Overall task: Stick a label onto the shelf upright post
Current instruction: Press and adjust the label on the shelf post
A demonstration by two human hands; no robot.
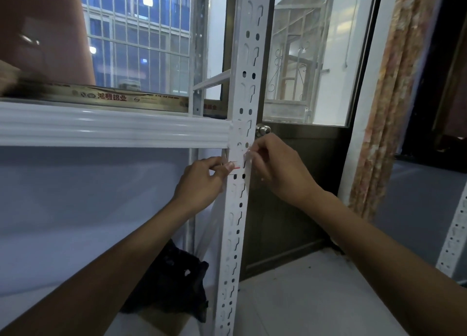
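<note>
Right now the left hand (201, 181) is pinching the label (237, 160) by its left edge against the white shelf upright post (246, 65), just below the shelf beam (113, 130). The right hand (278, 171) is pinching its right edge.

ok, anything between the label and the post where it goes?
Nothing visible. The small white label with a red line already lies against the white perforated metal post, just below the white shelf beam. The left hand pinches its left edge, the right hand its right edge.
</note>
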